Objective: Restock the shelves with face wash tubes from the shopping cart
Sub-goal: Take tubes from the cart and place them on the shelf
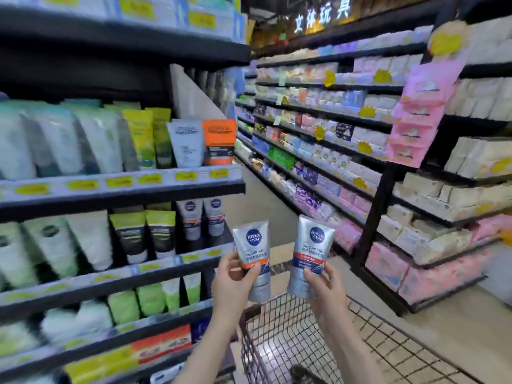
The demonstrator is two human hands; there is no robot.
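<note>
Silver tubes [253,253] in both hands [235,284], beside stocked shelves [122,187].

Readable print on two tubes and one sign

Left tube [251,256] and right tube [312,254], low centre of the frame, both read "NIVEA MEN" and "OIL CONTROL"; the lit sign [322,16] at the top reads "文体玩具".

I see bright, even store light; the left shelves [119,184] smear with blur, and edges bow from wide-angle distortion.
</note>
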